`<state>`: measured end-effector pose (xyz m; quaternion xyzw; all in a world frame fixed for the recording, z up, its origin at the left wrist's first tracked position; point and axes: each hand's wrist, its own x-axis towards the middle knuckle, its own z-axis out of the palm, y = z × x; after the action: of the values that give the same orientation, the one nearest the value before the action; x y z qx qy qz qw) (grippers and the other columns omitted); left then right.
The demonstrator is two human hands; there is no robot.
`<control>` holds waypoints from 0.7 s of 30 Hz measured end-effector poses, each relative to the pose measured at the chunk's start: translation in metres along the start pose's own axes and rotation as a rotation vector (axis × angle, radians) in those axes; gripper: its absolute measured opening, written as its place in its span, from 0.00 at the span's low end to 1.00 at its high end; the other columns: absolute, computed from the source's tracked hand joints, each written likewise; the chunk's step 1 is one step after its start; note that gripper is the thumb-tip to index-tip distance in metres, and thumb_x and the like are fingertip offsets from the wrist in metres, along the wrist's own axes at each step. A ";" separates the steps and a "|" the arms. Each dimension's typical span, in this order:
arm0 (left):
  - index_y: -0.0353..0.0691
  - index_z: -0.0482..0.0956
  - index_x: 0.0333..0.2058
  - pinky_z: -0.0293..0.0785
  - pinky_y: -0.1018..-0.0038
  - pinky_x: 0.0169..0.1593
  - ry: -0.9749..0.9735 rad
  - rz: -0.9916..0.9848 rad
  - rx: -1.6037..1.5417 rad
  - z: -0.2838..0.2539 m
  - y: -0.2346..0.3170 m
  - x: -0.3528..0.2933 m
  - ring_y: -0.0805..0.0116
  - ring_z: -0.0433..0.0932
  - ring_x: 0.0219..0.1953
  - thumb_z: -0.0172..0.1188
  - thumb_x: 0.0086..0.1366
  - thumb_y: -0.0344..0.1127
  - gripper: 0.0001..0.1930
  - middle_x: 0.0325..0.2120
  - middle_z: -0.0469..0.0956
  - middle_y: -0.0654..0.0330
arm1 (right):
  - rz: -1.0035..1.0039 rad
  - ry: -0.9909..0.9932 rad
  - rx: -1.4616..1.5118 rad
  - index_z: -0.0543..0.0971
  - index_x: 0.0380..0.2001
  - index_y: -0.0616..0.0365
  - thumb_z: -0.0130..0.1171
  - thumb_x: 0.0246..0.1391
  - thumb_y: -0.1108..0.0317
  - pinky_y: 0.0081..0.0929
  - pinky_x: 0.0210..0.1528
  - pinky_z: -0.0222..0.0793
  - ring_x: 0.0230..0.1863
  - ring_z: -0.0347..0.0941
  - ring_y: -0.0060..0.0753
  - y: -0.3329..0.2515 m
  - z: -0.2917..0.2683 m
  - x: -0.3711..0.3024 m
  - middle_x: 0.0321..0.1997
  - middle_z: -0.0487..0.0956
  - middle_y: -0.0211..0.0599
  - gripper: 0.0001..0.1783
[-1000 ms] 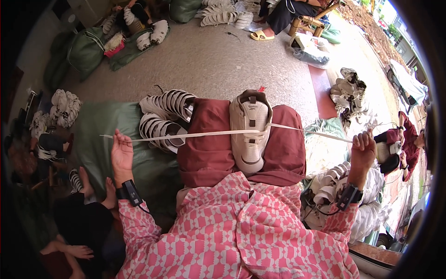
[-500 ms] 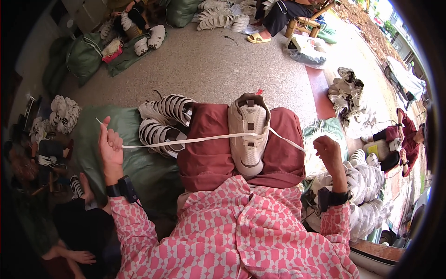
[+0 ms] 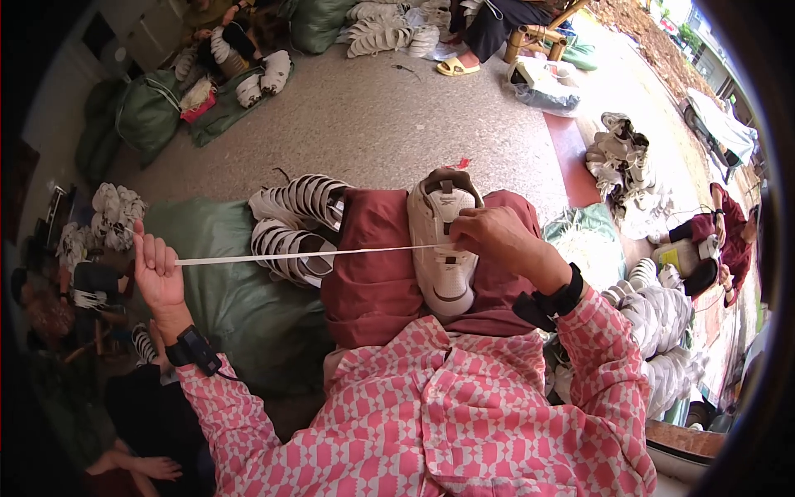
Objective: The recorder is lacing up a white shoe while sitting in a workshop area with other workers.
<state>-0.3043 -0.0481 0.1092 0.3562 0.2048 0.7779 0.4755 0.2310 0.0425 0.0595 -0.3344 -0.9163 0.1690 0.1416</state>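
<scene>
A beige sneaker (image 3: 435,282) rests between my knees, its toe toward me. From its front lacing a flat white shoelace (image 3: 306,255) stretches tight to the left. My left hand (image 3: 160,269) is closed on that shoelace, out beyond my left knee. Over the sneaker's lacing, my right hand (image 3: 501,236) is closed with bent fingers where the shoelace meets the shoe. It covers part of the tongue and eyelets; the pinched spot itself is partly hidden. Beside my left thigh lie striped, unlaced shoe uppers (image 3: 290,246).
A green sack (image 3: 240,315) bulges at my left. White shoes are piled (image 3: 654,319) at my right, near a green bag with white laces (image 3: 584,244). More shoes (image 3: 617,161) stand farther right. Co-workers sit around, one in yellow slippers (image 3: 458,65).
My right hand has moved left from beyond my right knee onto the sneaker's lacing. My left hand has moved farther left and slightly down, and the shoelace stretches farther out.
</scene>
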 end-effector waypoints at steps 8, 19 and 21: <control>0.34 0.77 0.36 0.62 0.83 0.31 -0.015 -0.075 1.029 0.053 -0.075 -0.018 0.80 0.65 0.26 0.48 0.73 0.37 0.13 0.22 0.65 0.66 | 0.078 -0.066 -0.126 0.76 0.30 0.55 0.60 0.53 0.63 0.39 0.33 0.70 0.34 0.76 0.46 -0.006 0.019 0.009 0.36 0.76 0.36 0.08; 0.43 0.79 0.25 0.61 0.65 0.50 -0.942 0.190 1.311 0.145 -0.254 -0.047 0.62 0.71 0.38 0.55 0.62 0.39 0.10 0.27 0.72 0.62 | 0.378 0.012 0.332 0.80 0.36 0.59 0.59 0.53 0.64 0.37 0.34 0.72 0.31 0.79 0.47 -0.030 0.027 0.005 0.28 0.81 0.46 0.11; 0.43 0.79 0.26 0.60 0.64 0.51 -0.943 0.189 1.306 0.146 -0.267 -0.050 0.61 0.71 0.39 0.55 0.62 0.39 0.09 0.28 0.72 0.61 | 0.406 0.011 0.328 0.80 0.35 0.60 0.60 0.52 0.64 0.37 0.33 0.72 0.30 0.79 0.46 -0.031 0.028 0.006 0.28 0.80 0.46 0.11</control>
<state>-0.0221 0.0281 0.0123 0.8681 0.3646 0.3063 0.1404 0.1986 0.0184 0.0471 -0.4849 -0.7901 0.3384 0.1618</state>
